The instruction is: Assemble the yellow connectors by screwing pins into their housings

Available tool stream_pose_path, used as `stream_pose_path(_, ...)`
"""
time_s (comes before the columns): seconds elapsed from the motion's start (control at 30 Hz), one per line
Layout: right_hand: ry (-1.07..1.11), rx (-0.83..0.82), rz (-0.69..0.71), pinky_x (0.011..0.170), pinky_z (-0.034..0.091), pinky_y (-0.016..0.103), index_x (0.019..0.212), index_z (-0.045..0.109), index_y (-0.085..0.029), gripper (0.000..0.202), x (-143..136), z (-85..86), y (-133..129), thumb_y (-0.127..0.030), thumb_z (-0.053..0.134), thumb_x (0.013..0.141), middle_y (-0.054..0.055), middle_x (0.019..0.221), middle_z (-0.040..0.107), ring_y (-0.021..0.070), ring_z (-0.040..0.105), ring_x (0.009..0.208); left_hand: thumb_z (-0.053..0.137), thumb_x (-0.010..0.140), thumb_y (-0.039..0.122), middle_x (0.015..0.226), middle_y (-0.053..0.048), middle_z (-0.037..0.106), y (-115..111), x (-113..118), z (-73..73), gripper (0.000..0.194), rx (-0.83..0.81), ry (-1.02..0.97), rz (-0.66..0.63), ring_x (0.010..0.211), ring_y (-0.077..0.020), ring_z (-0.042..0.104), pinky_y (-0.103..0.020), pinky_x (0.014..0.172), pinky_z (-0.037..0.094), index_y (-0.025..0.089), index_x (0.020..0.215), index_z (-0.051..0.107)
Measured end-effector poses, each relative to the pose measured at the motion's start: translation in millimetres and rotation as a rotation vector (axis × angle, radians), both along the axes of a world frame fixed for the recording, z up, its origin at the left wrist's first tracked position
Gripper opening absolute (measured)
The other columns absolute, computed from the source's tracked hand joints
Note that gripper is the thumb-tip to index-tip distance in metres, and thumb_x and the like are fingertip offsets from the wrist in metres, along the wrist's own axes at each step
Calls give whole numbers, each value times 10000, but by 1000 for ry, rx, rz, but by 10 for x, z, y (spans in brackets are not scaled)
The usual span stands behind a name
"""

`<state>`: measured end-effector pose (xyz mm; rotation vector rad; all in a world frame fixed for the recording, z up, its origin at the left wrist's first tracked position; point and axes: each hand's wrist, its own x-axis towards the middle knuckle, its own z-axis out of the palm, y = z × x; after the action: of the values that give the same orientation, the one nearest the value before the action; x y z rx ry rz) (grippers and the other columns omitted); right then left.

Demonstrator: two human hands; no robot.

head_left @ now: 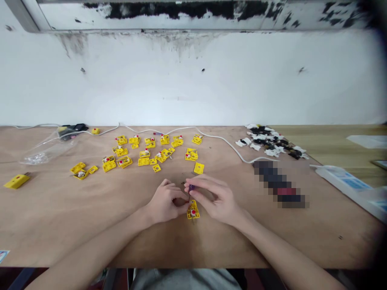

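In the head view my right hand (pixel 216 197) is closed in a pinch on a small screwdriver with a purple handle (pixel 191 188). Its thin shaft points down at an opened yellow plastic casing (pixel 193 209), which lies on the table and has a red round part and white pieces inside. Beside the casing's left edge, my left hand (pixel 167 201) is closed, its fingertips by the screwdriver's tip and the casing; whether they hold a tiny part is hidden. Just beyond my hands lies a loose yellow cover (pixel 198 168).
Several opened yellow casings (pixel 145 153) are spread over the table's far side. A closed yellow unit (pixel 17 181) lies far left, near a clear plastic bag (pixel 45 151). Black and white pieces (pixel 269 141) are heaped back right. A white cable (pixel 223 139) runs to a power strip (pixel 350 187).
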<state>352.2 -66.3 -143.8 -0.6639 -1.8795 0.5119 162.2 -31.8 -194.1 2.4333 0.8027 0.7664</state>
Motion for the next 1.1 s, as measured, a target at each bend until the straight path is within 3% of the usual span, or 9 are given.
stream_pose_path(0.1,20,50,-42,769,562,314,1138,686,-233,316,-2,8,2,-78,700,863,55,950,669,172,648,870,682,860,318,625,56,650,3,-1,-10,193,11,-2,1,625,-95,557,-307,753,325,208,702,663)
stream_pose_path(0.27,-19,-1,14,833,558,351,1218,649,-218,353,25,24,1,-50,606,911,87,1041,681,190,652,955,680,865,327,642,54,661,0,-2,1,161,-1,-8,-3,649,-99,574,-305,764,324,220,745,686)
stream_pose_path(0.4,8,35,-16,750,551,295,1117,690,-233,307,37,15,6,-78,719,854,45,937,664,157,641,845,682,850,304,616,56,638,2,-3,5,182,13,-17,-4,616,-92,548,-302,748,320,205,699,657)
stream_pose_path(0.57,-21,-43,11,851,560,349,1237,635,-223,362,48,-3,0,-62,614,913,75,1033,693,184,668,950,673,853,295,610,57,627,1,-4,22,158,12,-1,-15,627,-90,567,-304,761,319,205,723,664)
stream_pose_path(0.7,4,28,-92,756,563,313,1113,680,-237,321,57,-22,12,-85,735,835,41,923,673,167,656,828,679,851,304,584,61,600,0,-2,32,190,29,-1,-5,597,-87,537,-306,739,316,201,693,655)
stream_pose_path(0.83,-49,9,-12,848,563,353,1285,618,-235,426,57,-19,4,-53,624,900,82,1065,689,187,668,948,675,856,290,615,65,620,-4,-4,47,150,5,4,-19,621,-84,560,-305,760,321,208,731,665)
stream_pose_path(1.0,-25,57,-65,775,560,307,1215,669,-254,402,57,-12,-2,-61,694,864,51,971,680,163,652,858,679,855,300,616,60,618,-2,-2,31,177,17,7,-12,623,-89,558,-307,752,321,204,709,654)
stream_pose_path(1.1,-81,5,4,866,557,348,1366,576,-238,481,69,-3,4,-54,596,922,81,1050,681,183,654,966,681,855,304,618,63,623,4,2,7,159,8,-8,-17,637,-90,569,-308,766,322,210,727,664)
